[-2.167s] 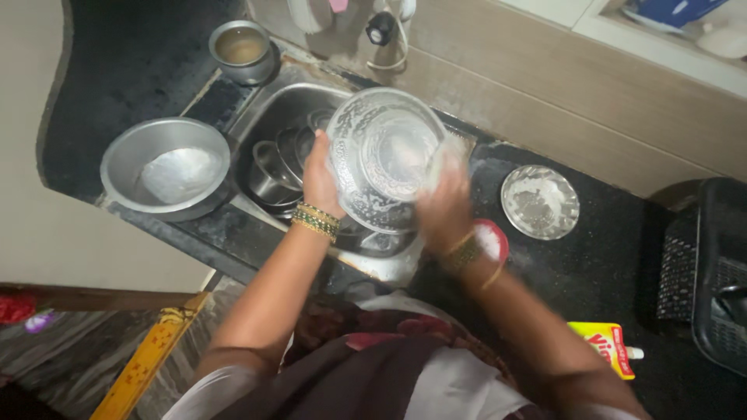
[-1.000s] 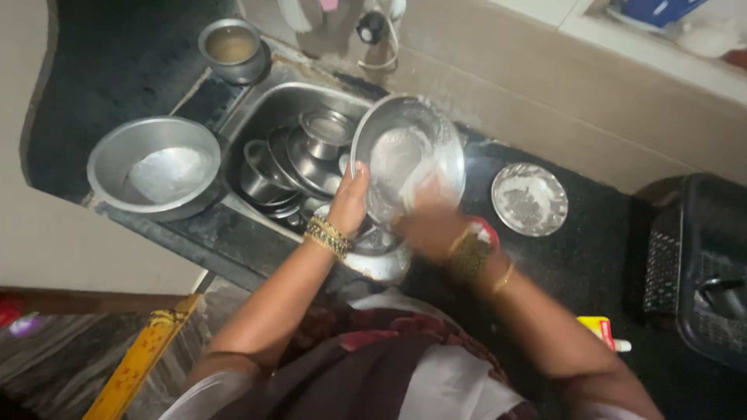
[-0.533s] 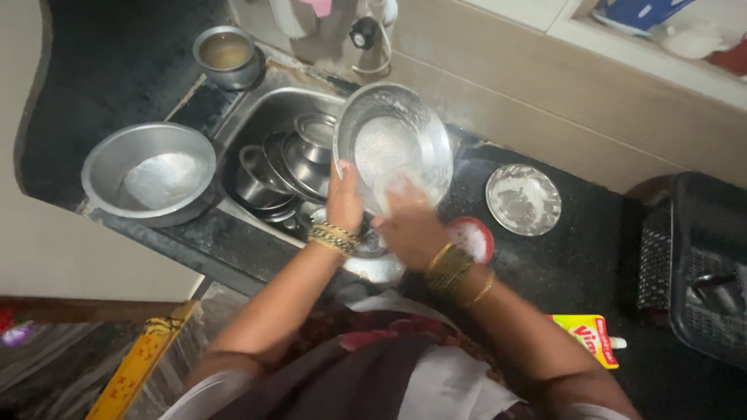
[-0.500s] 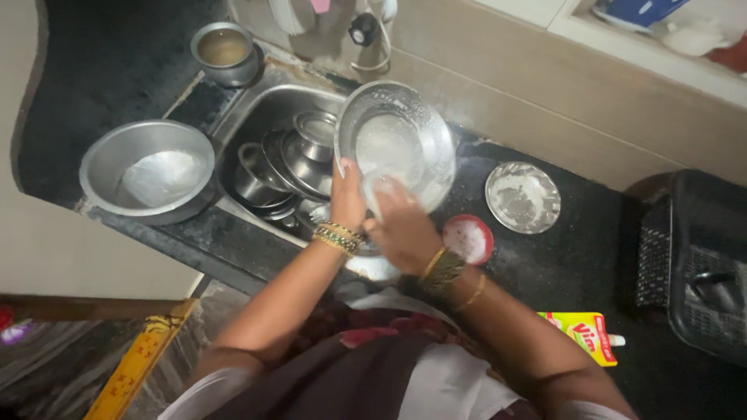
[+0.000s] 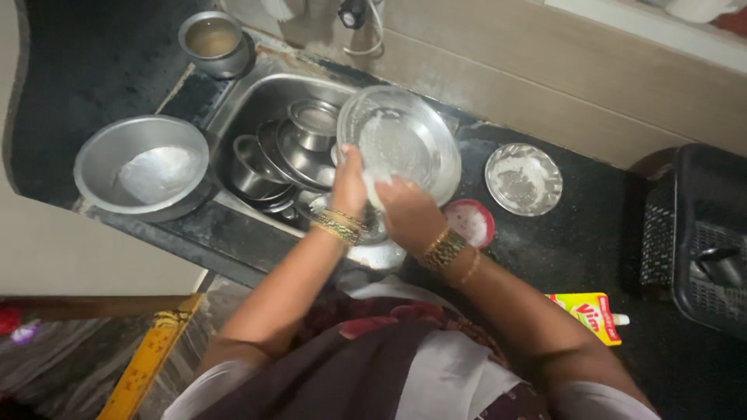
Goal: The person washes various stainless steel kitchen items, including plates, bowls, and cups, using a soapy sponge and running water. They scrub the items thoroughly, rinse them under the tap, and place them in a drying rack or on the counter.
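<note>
Bowl [image 5: 401,148]: steel, tilted over sink [image 5: 257,101], soapy; likely light, stiff, slippery.
Left hand [image 5: 349,183]: fingers clamped on near rim.
Right hand [image 5: 406,214]: fingers curled, scrubbing inside.
Grip: best by rim.

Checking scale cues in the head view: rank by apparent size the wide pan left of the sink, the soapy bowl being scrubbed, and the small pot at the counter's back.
1. wide pan
2. soapy bowl, close; held nearer the camera, so unsure
3. small pot
</note>
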